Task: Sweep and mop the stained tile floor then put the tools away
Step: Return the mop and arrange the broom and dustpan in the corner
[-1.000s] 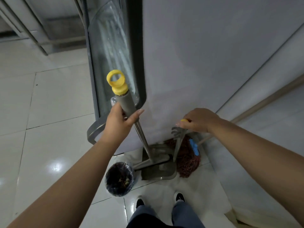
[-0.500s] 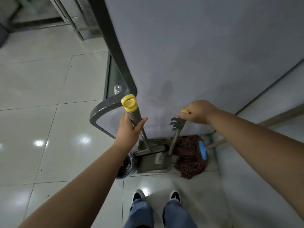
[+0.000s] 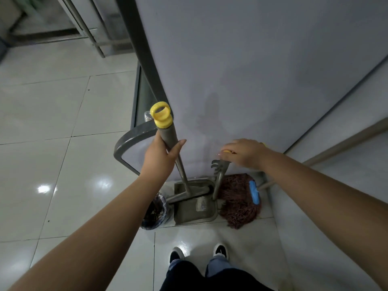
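Left hand (image 3: 160,157) clamped on broom (image 3: 168,135) grip, right hand (image 3: 244,153) pinching dustpan (image 3: 195,204) handle top – both stand on the floor against the wall beside the mop (image 3: 239,201); light, stiff plastic, probably tippy – hold high.

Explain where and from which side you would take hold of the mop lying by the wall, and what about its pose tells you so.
Grip the mop's bare handle, not its head. The red string head lies spread on the floor beside the dustpan, while the pole slants up to the right along the wall, free of the other tools. Come from the right, from above, probably with the right hand once it lets go.
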### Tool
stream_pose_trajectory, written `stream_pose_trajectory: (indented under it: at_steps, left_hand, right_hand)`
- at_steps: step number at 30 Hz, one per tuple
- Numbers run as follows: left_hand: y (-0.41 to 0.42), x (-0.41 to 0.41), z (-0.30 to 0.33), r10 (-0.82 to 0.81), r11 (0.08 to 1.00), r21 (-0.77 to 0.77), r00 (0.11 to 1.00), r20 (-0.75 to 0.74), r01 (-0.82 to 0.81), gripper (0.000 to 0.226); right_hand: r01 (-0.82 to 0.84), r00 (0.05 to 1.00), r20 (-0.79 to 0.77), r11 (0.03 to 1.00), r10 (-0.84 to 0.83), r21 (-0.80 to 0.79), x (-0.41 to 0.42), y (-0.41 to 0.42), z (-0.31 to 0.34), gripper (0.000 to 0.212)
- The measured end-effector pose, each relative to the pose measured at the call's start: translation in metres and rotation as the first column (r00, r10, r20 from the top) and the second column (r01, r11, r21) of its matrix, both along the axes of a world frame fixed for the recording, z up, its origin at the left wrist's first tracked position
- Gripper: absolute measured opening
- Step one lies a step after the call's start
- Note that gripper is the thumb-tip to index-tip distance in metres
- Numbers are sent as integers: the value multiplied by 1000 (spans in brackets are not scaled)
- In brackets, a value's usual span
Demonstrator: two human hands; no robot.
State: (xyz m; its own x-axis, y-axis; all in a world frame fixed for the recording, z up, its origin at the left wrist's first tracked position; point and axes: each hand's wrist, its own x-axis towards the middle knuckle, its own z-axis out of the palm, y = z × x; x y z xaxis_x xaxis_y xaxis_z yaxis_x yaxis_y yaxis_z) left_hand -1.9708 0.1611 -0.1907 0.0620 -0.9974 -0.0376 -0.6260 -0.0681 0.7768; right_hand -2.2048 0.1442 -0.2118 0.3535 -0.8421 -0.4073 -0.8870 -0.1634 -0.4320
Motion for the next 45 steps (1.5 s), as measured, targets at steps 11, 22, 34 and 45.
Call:
stream_pose_trajectory:
  at_steps: [11, 22, 34, 45]
  left_hand:
    - [-20, 18, 61, -45, 997, 58, 999, -11, 46, 35]
    - [-22, 25, 112, -210, 954, -165, 952, 223, 249, 44]
    - [21, 24, -11, -503, 837, 203, 861, -78, 508, 55]
    - [13, -13, -46, -672, 741, 66, 733, 106, 669, 34]
  right_hand:
    - [295, 549, 655, 854, -518, 429, 96, 20, 55, 43]
    - [597, 749, 432, 794, -502, -112, 153, 17, 24, 18]
    - [720, 412, 643, 663, -646, 205, 105, 37, 37, 34]
    - [788, 614, 393, 552, -684, -271, 78, 75, 24, 45]
